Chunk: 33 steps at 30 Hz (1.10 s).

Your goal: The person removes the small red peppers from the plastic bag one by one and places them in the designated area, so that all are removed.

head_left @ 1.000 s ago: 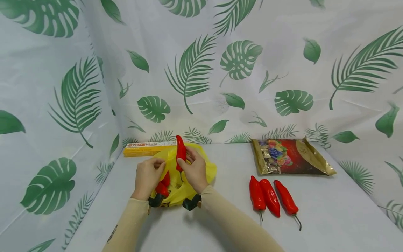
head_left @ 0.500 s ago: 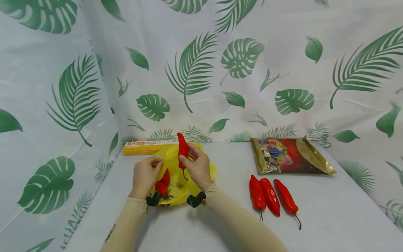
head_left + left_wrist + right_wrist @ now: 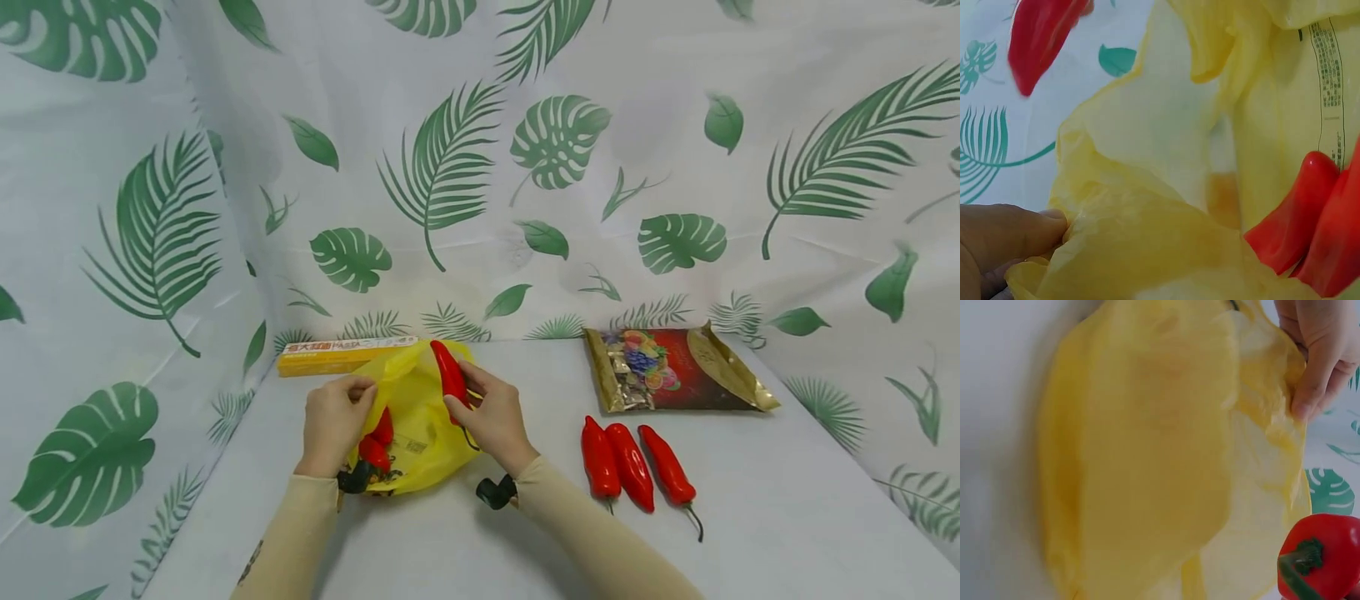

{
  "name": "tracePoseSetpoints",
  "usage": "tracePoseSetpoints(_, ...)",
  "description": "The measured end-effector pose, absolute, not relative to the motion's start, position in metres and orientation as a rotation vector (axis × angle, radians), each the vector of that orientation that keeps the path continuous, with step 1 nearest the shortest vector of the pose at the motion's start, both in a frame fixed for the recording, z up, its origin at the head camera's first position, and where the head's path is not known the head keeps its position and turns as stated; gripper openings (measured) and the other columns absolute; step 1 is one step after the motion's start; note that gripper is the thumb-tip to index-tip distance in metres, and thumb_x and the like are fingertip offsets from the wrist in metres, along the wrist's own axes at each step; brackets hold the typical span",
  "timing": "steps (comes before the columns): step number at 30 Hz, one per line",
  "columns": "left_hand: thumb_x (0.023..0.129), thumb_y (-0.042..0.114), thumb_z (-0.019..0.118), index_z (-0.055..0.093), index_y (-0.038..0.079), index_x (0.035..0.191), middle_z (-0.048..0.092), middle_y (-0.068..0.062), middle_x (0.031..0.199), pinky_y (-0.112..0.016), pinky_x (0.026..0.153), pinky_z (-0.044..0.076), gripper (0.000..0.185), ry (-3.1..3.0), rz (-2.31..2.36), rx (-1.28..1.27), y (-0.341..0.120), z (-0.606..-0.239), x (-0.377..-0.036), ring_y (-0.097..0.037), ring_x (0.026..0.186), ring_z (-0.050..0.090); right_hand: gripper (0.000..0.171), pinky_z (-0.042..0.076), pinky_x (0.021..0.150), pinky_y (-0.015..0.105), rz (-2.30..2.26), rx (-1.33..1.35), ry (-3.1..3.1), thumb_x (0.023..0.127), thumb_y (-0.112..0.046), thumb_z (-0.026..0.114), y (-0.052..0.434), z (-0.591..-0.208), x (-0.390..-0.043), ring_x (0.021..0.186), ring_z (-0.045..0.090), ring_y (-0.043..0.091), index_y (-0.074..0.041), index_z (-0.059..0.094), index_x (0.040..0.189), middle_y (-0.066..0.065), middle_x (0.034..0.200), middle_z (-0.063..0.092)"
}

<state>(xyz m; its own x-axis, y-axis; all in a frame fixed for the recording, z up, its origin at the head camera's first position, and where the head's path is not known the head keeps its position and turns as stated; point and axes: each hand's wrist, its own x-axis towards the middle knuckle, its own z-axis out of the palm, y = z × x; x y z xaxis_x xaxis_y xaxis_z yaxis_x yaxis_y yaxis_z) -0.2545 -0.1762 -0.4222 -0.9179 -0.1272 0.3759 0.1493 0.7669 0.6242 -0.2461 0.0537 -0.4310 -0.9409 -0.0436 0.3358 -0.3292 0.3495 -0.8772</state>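
A yellow plastic bag stands with its mouth spread apart, and red chili peppers lie inside it. The left wrist view shows these peppers at its right side. My left hand pinches the bag's rim between thumb and fingers. In my right hand is a red chili pepper, held over the right part of the bag with its tip up and leaning left. Its green stem faces the right wrist camera. Whether the right fingers also touch the bag, I cannot tell.
Three red chili peppers lie on the white table to the right. Behind them rests a gold and red foil packet. A yellow pasta box lies behind the bag at left. Leaf-patterned cloth walls off the back.
My right hand has moved right and slightly down with the pepper, which now leans more to the left. The bag's mouth is wider. My left hand keeps its pinch on the rim.
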Motion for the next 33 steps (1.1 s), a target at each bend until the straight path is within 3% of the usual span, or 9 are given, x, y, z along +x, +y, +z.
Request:
tracePoseSetpoints(12, 0.099, 0.023, 0.073, 0.08, 0.003, 0.109, 0.081, -0.014, 0.096, -0.038, 0.069, 0.065, 0.023, -2.573, -0.948, -0.007, -0.182, -0.424, -0.255, -0.025, 0.081, 0.076, 0.061, 0.064, 0.09, 0.044, 1.317, 0.228, -2.575, 0.09, -0.013, 0.081, 0.105, -0.438, -0.23, 0.116, 0.072, 0.031, -0.002, 0.059, 0.145, 0.015, 0.135, 0.071)
tracePoseSetpoints(17, 0.098, 0.023, 0.073, 0.08, 0.003, 0.109, 0.081, -0.014, 0.095, -0.038, 0.069, 0.065, 0.023, -2.57, -0.94, -0.019, -0.184, -0.425, -0.256, -0.025, 0.08, 0.076, 0.059, 0.065, 0.083, 0.039, 1.099, 0.16, -2.652, 0.087, -0.015, 0.082, 0.131, -0.446, -0.225, 0.099, 0.073, 0.026, 0.0, 0.062, 0.141, 0.016, 0.125, 0.075)
tracePoseSetpoints(22, 0.098, 0.021, 0.073, 0.08, 0.002, 0.107, 0.081, -0.015, 0.094, -0.039, 0.068, 0.065, 0.022, -2.559, -0.93, -0.045, -0.185, -0.426, -0.256, -0.027, 0.079, 0.077, 0.058, 0.061, 0.074, 0.033, 0.968, 0.036, -2.807, 0.087, -0.018, 0.081, 0.151, -0.454, -0.217, 0.083, 0.063, 0.02, -0.001, 0.064, 0.139, 0.013, 0.114, 0.076)
tracePoseSetpoints(33, 0.098, 0.022, 0.073, 0.079, 0.002, 0.109, 0.081, -0.016, 0.097, -0.04, 0.071, 0.065, 0.023, -2.584, -0.955, -0.037, -0.18, -0.426, -0.256, -0.027, 0.082, 0.077, 0.058, 0.064, 0.086, 0.045, 0.892, -0.117, -2.967, 0.085, -0.02, 0.083, 0.17, -0.468, -0.197, 0.093, 0.066, 0.022, 0.001, 0.064, 0.136, 0.012, 0.113, 0.076)
